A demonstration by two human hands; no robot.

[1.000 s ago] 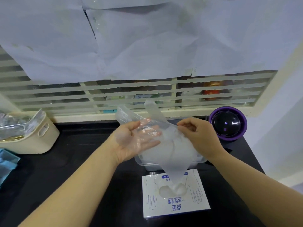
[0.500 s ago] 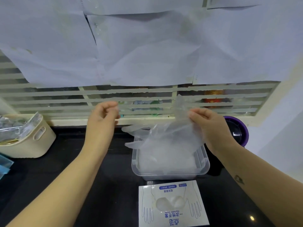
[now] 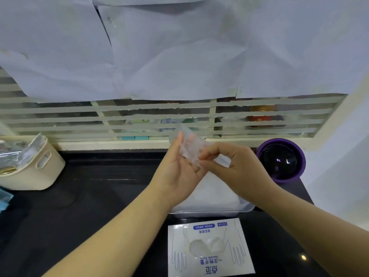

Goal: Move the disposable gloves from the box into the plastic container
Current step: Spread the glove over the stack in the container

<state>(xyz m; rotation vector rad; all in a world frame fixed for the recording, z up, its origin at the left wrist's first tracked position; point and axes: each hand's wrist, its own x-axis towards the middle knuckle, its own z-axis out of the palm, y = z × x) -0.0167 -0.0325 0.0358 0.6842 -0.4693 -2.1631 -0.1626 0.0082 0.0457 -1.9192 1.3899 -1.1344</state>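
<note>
- You hold one clear disposable glove (image 3: 189, 149), crumpled, above the plastic container (image 3: 211, 213), between your two hands.
- Your left hand (image 3: 179, 174) is turned palm up with its fingers straight and close together, and the glove lies across them.
- Your right hand (image 3: 237, 168) pinches the glove's near edge between thumb and curled fingers (image 3: 215, 148).
- The container sits on the black worktop (image 3: 95, 196), holding a pale heap of gloves (image 3: 215, 194).
- Just in front of it lies the flat white glove box (image 3: 235, 262). It has blue hand outlines and blue Chinese characters that are upside down to you. The smaller print is too fine to read. More clear gloves show through its oval opening (image 3: 207, 246).
- A cream basket (image 3: 42, 172) stands far left and a purple bowl (image 3: 279, 160) to the right.
</note>
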